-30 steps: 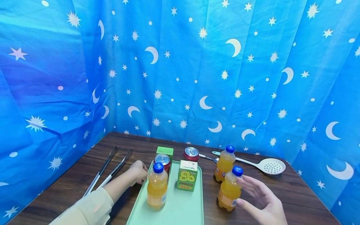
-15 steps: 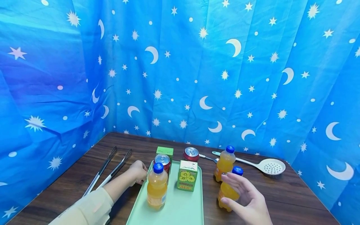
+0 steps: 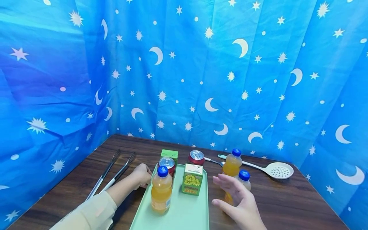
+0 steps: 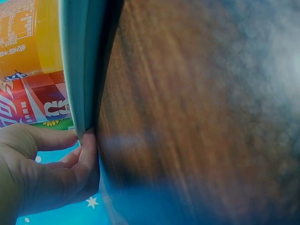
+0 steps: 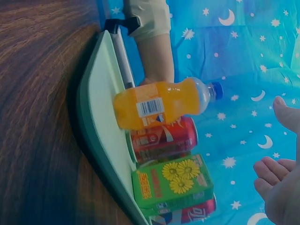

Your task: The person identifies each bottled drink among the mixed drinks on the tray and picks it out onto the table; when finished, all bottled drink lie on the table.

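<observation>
My left hand (image 3: 142,176) pinches the left rim of a pale green tray (image 4: 77,61), thumb on the inner side and fingers on the outer. Upright on the tray are an orange drink bottle (image 3: 161,193) with a blue cap, a red soda can (image 5: 164,139) behind it and a green drink carton (image 3: 192,185) with yellow flowers. My right hand (image 3: 238,201) hovers right of the tray, fingers spread and thumb apart, holding nothing. It partly covers a second orange drink bottle (image 3: 244,182); a third bottle (image 3: 231,164) stands just behind that one.
Another green carton (image 3: 169,154) and a red can (image 3: 196,157) stand farther back. Tongs (image 3: 99,183) lie at the left. A metal utensil (image 3: 215,161) and a white slotted ladle (image 3: 279,171) lie back right. A blue star-and-moon curtain (image 3: 184,64) surrounds the table.
My right hand has moved left, away from the front right bottle, toward the tray's right side. My left hand keeps its grip on the tray, which stays put.
</observation>
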Demonstrator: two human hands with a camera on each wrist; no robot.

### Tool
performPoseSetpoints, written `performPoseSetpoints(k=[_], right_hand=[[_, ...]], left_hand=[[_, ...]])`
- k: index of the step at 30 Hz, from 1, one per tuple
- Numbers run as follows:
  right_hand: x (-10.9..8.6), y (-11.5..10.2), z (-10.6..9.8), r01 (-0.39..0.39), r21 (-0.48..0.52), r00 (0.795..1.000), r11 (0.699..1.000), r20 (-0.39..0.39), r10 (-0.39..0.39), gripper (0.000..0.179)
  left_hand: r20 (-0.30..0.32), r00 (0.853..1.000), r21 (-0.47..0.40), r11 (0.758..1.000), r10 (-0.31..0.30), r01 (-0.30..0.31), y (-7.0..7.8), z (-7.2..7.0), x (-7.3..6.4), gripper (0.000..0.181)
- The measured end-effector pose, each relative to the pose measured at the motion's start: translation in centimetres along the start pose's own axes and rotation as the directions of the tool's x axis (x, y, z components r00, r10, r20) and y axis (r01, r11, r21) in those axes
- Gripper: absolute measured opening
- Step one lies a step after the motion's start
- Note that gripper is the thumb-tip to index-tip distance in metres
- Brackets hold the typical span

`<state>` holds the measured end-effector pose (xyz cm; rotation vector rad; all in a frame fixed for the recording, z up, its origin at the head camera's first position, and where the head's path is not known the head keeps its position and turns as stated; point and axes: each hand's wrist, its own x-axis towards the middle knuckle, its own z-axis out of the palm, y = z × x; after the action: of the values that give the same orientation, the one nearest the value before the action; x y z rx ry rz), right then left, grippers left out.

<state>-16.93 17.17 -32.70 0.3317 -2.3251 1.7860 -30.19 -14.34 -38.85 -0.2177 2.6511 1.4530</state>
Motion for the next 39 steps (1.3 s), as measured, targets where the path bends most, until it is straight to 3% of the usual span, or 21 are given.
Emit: performPoseSetpoints(k=[8, 23, 39], right_hand=[[0.7, 1.1, 1.1, 0.063, 0.087, 0.995, 0.994, 0.075, -0.069, 0.057], [1.9, 1.5, 3.3, 0.165, 0.093, 0.981, 0.982, 0.092, -0.173, 0.054], [2.6, 1.7, 4.8, 0.106, 0.141, 0.978, 0.984, 0.165, -0.128, 0.058]], left_hand=[[-0.012, 1.000, 0.016, 1.000, 0.006, -0.006, 0.0, 0.3, 0.1, 0.019], [-0.006, 1.000, 0.034, 0.999, -0.019, 0.019, 0.5, -0.2, -0.3, 0.023], [0.012, 1.000, 0.037, 0.999, -0.001, 0.001, 0.4, 0.1, -0.3, 0.020]])
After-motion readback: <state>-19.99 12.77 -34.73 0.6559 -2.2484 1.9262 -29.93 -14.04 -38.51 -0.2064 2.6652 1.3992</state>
